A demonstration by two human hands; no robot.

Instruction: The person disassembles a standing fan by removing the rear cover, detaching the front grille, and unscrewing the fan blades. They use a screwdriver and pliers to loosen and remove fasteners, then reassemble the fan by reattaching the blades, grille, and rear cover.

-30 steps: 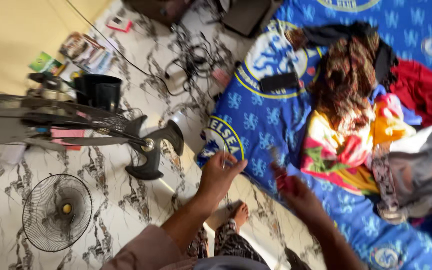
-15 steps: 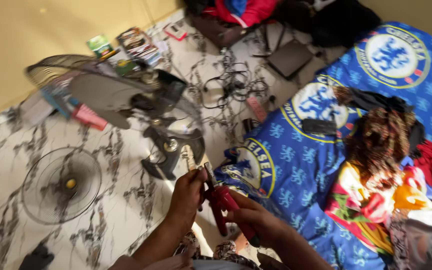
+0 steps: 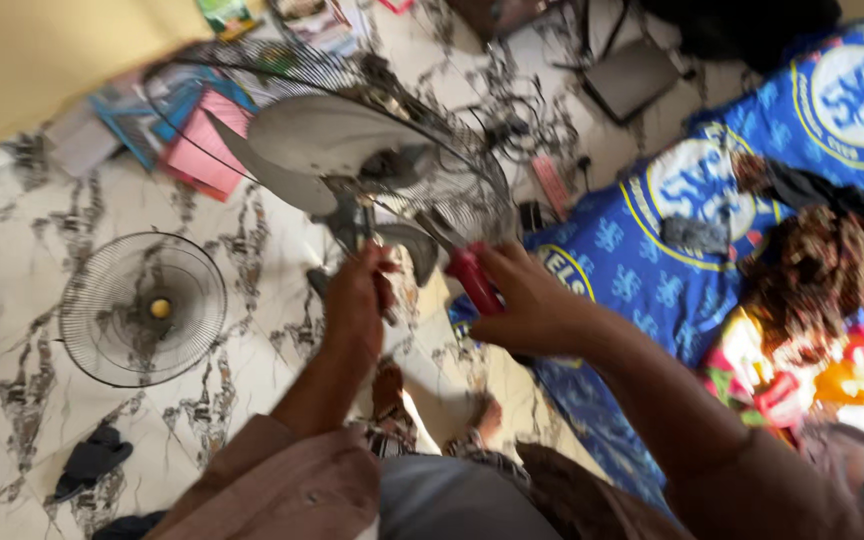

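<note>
While the left hand (image 3: 354, 300) gripped the grey plastic fan blade hub (image 3: 372, 215) directly above it, the right hand (image 3: 527, 305), equally near, clenched red-handled pliers (image 3: 462, 265) angled up-left toward that hub.

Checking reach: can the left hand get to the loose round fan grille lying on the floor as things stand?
Probably yes. The left hand is at the fan hub, and the fan grille lies flat on bare floor to its left with nothing between, though the hand would have to leave the hub.
</note>
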